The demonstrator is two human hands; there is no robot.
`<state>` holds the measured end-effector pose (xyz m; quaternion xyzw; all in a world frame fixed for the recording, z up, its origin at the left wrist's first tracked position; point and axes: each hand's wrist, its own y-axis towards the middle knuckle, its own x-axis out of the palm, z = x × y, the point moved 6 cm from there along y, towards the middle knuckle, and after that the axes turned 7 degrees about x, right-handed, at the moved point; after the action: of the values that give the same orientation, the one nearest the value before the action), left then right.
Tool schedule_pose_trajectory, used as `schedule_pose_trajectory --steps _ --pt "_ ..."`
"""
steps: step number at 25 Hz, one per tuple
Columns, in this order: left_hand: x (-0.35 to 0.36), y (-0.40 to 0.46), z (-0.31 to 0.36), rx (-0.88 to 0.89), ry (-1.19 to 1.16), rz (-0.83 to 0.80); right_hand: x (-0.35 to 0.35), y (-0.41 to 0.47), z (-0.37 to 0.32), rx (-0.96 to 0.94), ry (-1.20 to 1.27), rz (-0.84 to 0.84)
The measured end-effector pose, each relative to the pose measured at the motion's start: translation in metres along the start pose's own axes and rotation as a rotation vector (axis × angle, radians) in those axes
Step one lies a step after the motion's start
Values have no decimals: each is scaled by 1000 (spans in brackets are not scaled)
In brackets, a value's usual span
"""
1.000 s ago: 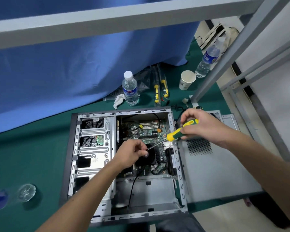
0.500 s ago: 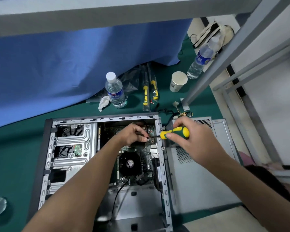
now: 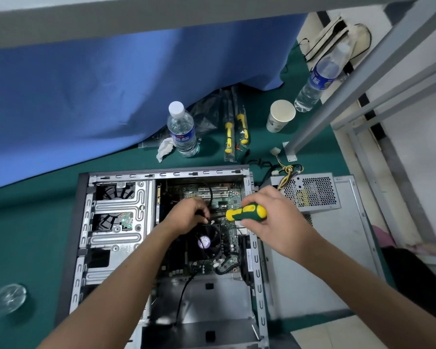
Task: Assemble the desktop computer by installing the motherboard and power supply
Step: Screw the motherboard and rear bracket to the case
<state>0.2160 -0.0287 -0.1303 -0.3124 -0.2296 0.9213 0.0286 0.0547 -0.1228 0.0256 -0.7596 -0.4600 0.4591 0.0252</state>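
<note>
Compared with half a second ago, both hands sit lower over the motherboard (image 3: 224, 197), next to the fan (image 3: 207, 241). Right hand (image 3: 275, 222) still wraps the screwdriver (image 3: 246, 212); left hand (image 3: 189, 215) has fingertips pinched together at the tip, can't tell on what. The board's inside the open case (image 3: 86, 222); the power supply (image 3: 310, 192) sits outside, to the right. Bottle (image 3: 183, 132) holds water, its blue label unreadable. Can't see into the cup (image 3: 280, 115).
</note>
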Motion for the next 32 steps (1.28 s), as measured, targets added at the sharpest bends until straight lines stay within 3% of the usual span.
schedule_pose_trajectory --steps 3,10,12,17,20,23,28,32 --pt "3 -3 4 7 111 61 -5 0 1 19 -31 11" --pt "11 1 39 -11 132 182 -52 2 -24 -105 -155 158" --pt "9 4 45 -16 -8 228 -60 8 -28 -98 -154 153" --pt "12 2 40 -100 -806 294 -76 15 -26 -70 -51 265" --pt "14 -2 28 -194 -1038 261 -72 9 -30 -147 -43 245" --pt "12 -2 18 -240 -1185 208 -76 11 -16 -88 68 287" --pt "14 -4 13 -200 -1204 193 -76 10 12 72 285 306" --pt "12 -3 17 -150 -990 163 -75 9 13 74 258 266"
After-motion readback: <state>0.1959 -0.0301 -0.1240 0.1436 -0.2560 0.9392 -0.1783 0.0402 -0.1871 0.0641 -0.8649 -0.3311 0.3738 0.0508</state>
